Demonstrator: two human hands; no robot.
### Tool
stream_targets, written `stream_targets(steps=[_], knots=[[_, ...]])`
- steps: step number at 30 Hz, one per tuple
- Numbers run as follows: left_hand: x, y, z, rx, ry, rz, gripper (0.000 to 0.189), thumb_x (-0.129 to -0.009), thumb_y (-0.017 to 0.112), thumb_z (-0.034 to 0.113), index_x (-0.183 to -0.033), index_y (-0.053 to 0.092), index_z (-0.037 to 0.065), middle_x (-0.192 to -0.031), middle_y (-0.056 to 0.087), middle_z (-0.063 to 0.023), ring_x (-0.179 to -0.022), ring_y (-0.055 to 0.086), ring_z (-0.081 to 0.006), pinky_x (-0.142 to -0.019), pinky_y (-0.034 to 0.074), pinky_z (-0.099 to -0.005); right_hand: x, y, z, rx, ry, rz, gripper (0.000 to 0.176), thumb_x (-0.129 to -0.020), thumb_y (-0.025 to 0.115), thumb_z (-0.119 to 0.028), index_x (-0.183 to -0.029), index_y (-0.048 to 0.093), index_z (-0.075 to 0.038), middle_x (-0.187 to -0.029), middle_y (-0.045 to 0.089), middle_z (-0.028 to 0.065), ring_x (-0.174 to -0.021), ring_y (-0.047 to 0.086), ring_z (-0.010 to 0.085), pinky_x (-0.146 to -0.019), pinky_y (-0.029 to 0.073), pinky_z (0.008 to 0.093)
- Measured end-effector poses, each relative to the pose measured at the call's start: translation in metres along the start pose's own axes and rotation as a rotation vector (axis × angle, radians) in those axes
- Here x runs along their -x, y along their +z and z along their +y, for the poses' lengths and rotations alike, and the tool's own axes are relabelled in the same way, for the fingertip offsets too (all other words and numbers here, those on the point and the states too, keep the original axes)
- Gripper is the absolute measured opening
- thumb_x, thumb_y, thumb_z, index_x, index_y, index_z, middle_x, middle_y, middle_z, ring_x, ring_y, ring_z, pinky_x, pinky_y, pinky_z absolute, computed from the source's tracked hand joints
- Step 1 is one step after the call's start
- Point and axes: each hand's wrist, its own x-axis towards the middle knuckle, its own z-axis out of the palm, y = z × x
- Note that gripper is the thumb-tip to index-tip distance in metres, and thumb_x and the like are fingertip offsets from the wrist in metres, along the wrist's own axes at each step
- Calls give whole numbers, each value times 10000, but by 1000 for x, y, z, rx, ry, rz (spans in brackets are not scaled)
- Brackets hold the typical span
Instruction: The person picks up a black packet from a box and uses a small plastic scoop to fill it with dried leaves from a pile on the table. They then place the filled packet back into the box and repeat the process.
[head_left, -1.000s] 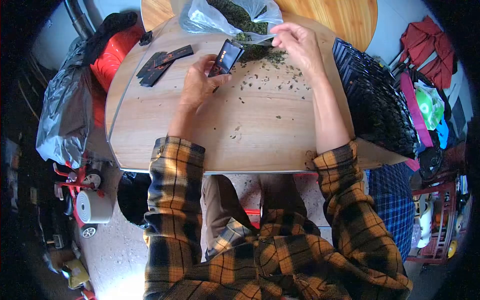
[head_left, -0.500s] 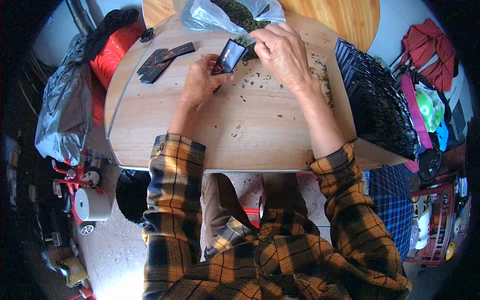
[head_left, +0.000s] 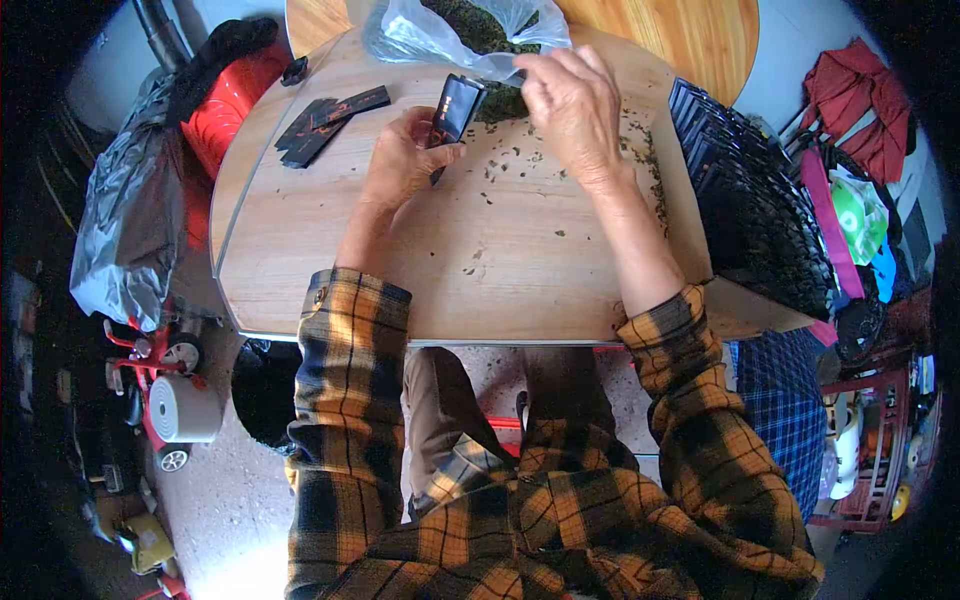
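Note:
My left hand (head_left: 405, 160) is wrapped round a small black packet (head_left: 459, 108), held tilted over the table with its top end up. To its right, my right hand (head_left: 572, 110) has its fingers pinched at the edge of a clear plastic bag (head_left: 440, 40). Dark green dried leaves (head_left: 468, 25) fill the bag, and some show below its edge beside the packet. Several flat black packets (head_left: 330, 120) lie overlapping on the table, left of my left hand.
Leaf bits are scattered over the wooden table (head_left: 340, 240). A cardboard box (head_left: 690, 215) packed with black packets stands at the right edge. A black bin bag (head_left: 262, 390) is below on the left, near a red wheeled toy (head_left: 150, 360).
My right hand has moved slightly right and down, away from the packet, and the bag's edge has shifted with it. The packet in my left hand is a little more upright.

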Motion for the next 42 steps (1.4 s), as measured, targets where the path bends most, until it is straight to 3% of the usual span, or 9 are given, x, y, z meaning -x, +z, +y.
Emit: stream_targets(steps=[7, 18, 20, 23, 27, 29, 33, 36, 42], knots=[[-2, 5, 7, 345, 72, -48, 514, -672, 734, -73, -1134, 532, 23, -1055, 608, -49, -975, 574, -142, -894, 469, -285, 13, -10, 37, -118, 567, -185, 78, -831, 568, -75, -839, 615, -13, -820, 646, 203, -776, 631, 371, -698, 482, 460], [0, 8, 14, 605, 112, -30, 589, -685, 692, -142, -1210, 515, 59, -1216, 544, -33, -1124, 511, -173, -962, 443, -325, 35, -7, 72, 54, 663, -262, 192, -927, 472, -184, -962, 556, -15, -842, 625, 254, -836, 591, 455, -730, 456, 500], [1, 10, 13, 543, 161, -24, 530, -718, 721, -78, -1196, 558, 84, -1077, 609, -2, -969, 566, -117, -844, 486, -280, 38, -6, 78, 50, 653, -277, 224, -920, 488, -219, -960, 563, -12, -873, 625, 253, -859, 591, 446, -742, 452, 507], [3, 11, 21, 599, 130, -32, 506, -721, 724, -69, -1177, 568, 82, -1075, 614, -6, -958, 566, -113, -837, 484, -276, 35, -9, 82, 51, 770, -464, 246, -908, 504, -239, -970, 568, -10, -896, 625, 250, -884, 591, 436, -759, 453, 502], [3, 12, 17, 571, 72, -4, 479, -719, 740, -43, -1155, 574, 66, -1073, 621, -24, -944, 574, -121, -835, 481, -289, 40, -11, 84, 106, 697, -496, 260, -892, 521, -241, -976, 591, -5, -921, 625, 247, -906, 593, 424, -783, 457, 493], [0, 7, 8, 463, -28, -3, 553, -701, 759, -19, -1199, 528, 44, -1115, 598, -57, -1034, 563, -168, -907, 465, -310, 36, -14, 83, 86, 765, -614, 255, -877, 534, -222, -975, 612, 0, -944, 623, 250, -921, 593, 419, -803, 455, 489], [3, 4, 16, 519, -89, 15, 504, -705, 787, 72, -1141, 544, 0, -1030, 623, -82, -935, 592, -158, -832, 486, -299, 38, -10, 84, 111, 783, -627, 253, -869, 541, -212, -972, 625, 4, -951, 623, 252, -929, 595, 416, -808, 454, 490], [6, 0, 20, 345, -205, 100, 581, -729, 784, 247, -1167, 523, -32, -982, 628, -83, -866, 593, -159, -723, 467, -282, 44, -4, 88, 95, 790, -587, 257, -874, 537, -217, -974, 623, 3, -946, 623, 259, -920, 598, 422, -803, 456, 493], [6, -5, 22, 252, -202, 167, 660, -710, 795, 289, -1192, 498, -52, -996, 625, -99, -874, 600, -165, -719, 468, -286, 62, 25, 89, 107, 741, -476, 231, -881, 528, -203, -951, 608, 2, -902, 625, 261, -884, 605, 431, -771, 465, 503]])
